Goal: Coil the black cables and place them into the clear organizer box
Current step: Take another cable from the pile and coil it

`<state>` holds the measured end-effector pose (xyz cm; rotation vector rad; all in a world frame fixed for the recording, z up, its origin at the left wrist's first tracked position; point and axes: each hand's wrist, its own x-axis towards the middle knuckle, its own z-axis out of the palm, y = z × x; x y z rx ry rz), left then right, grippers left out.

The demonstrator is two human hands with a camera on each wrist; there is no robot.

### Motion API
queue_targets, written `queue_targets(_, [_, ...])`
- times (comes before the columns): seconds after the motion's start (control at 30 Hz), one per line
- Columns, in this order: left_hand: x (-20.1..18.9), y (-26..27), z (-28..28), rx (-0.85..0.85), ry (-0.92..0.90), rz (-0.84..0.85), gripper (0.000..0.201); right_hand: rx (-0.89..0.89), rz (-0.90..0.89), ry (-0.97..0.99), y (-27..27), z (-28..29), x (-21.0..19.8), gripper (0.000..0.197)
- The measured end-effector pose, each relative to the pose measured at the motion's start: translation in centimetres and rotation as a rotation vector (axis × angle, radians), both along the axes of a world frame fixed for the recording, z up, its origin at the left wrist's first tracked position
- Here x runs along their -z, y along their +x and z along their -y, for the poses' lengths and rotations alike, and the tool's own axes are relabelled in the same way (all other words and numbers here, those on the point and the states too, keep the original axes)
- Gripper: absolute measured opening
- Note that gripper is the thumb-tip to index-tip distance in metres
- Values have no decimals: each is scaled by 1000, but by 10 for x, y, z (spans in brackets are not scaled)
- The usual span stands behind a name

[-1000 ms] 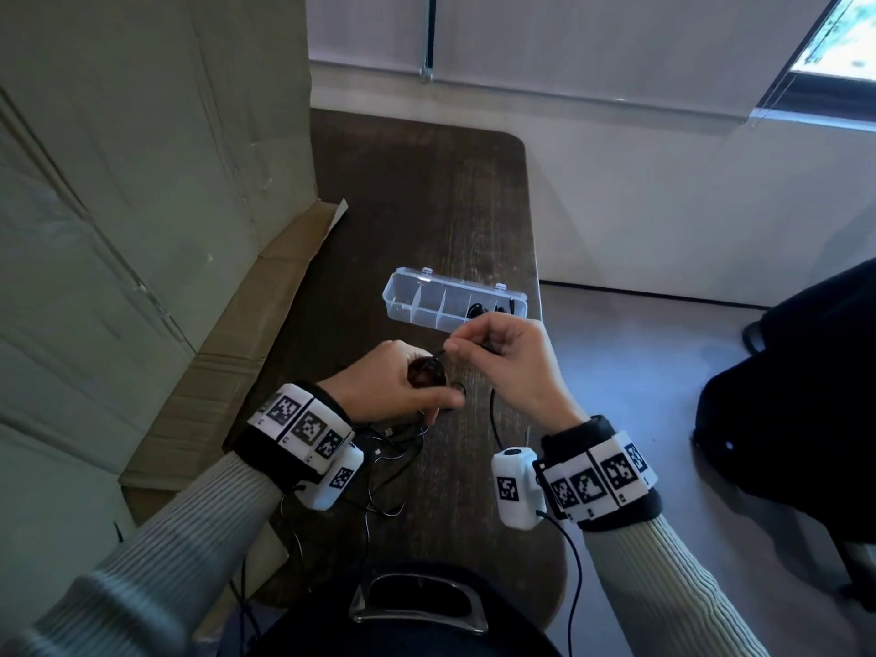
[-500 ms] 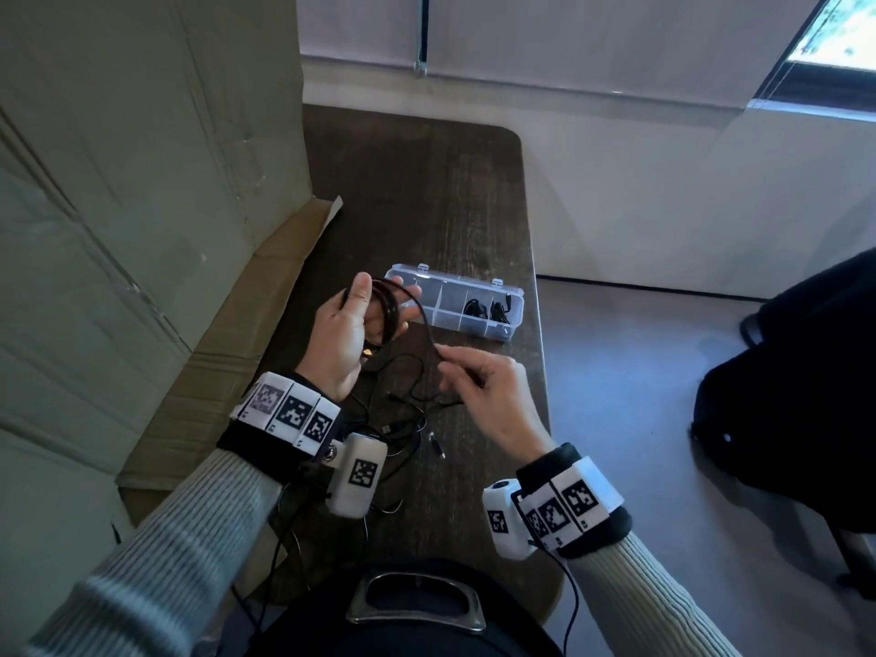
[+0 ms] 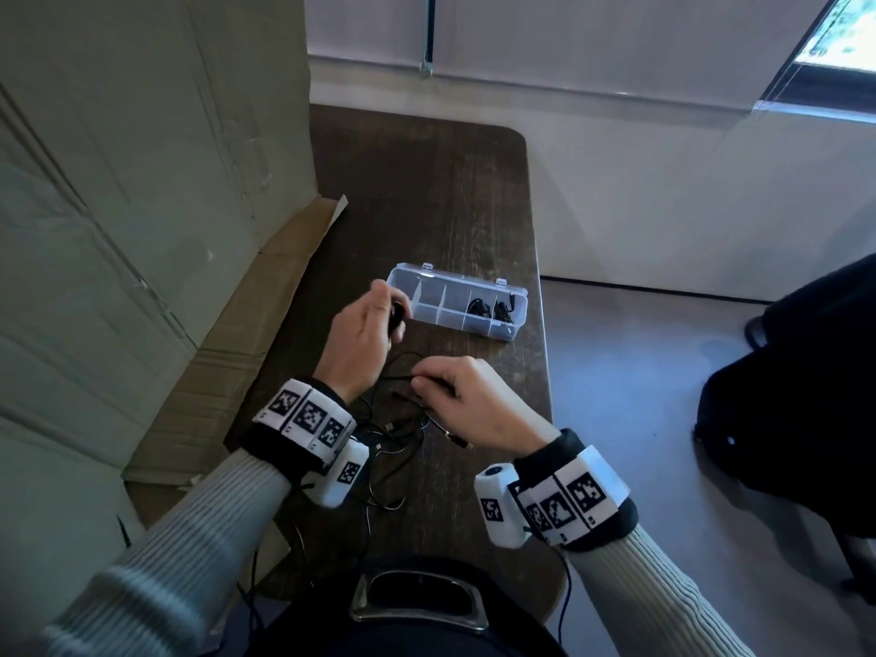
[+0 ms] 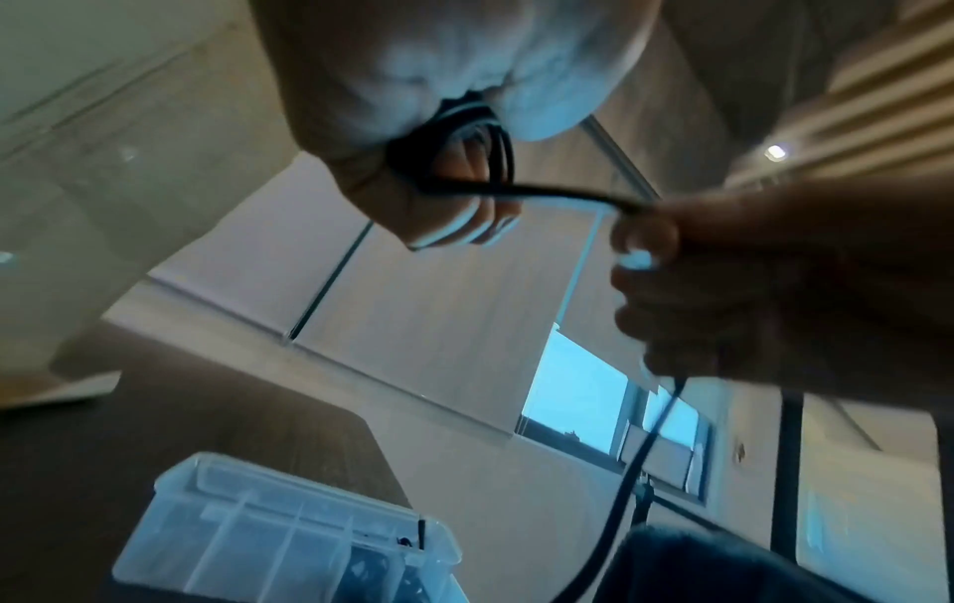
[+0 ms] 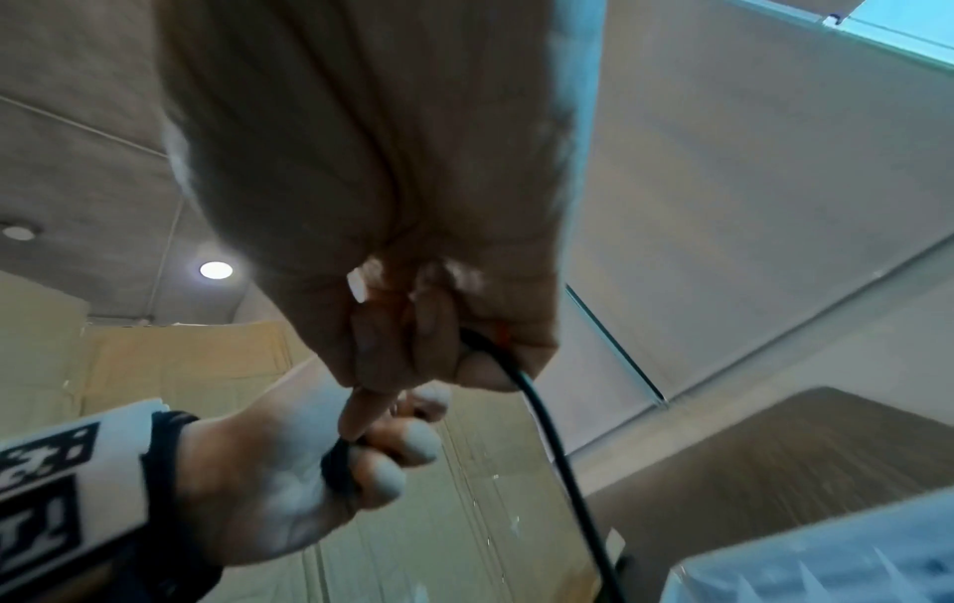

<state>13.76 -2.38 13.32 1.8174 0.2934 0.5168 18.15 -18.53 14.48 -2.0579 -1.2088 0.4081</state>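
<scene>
left hand point(image 3: 360, 334) gripped black coil point(image 4: 454, 151), beside organizer box point(image 3: 514, 324) | right hand point(image 3: 469, 405) pinched cable tail point(image 4: 568, 198) | we judged loops, seemingly loose, could spring if grip eased

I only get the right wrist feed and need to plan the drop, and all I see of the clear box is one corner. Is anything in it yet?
Observer: Yes. From the head view, the two compartments at the right end of the box each hold a black cable. The other three look empty.
Operator: Where is the left hand relative to the box?
Observer: The left hand, gripping its coil, is right beside the box's left end. I cannot tell whether they touch.
Operator: Are there more cables to do?
Observer: Yes, loose cables lie tangled on the table between the wrists.
</scene>
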Motion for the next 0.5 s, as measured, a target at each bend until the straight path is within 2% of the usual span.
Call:
queue_targets(0.07, [3,0,1,47,220,-42,52,-16,41,31,2,-1,-8,14])
queue_targets(0.1, [4,1,1,78,259,-75,52,-10,68,60,2,-1,-11,13])
queue_targets(0.2, [4,2,3,205,178,-154,65,108,74,177,8,2,-13,8])
queue_targets(0.27, [4,0,7,282,93,-176,77,184,14,258,12,3,-11,10])
queue_targets(0.37, [0,-3,8,430,2,-246,82,276,-76,349,14,4,-6,11])
queue_targets(0.43, [-5,-4,7,550,-2,-295,76,361,-202,434,16,5,-2,15])
queue_targets(0.5, [-8,-5,8,589,80,-313,48,384,-315,491,20,7,1,20])
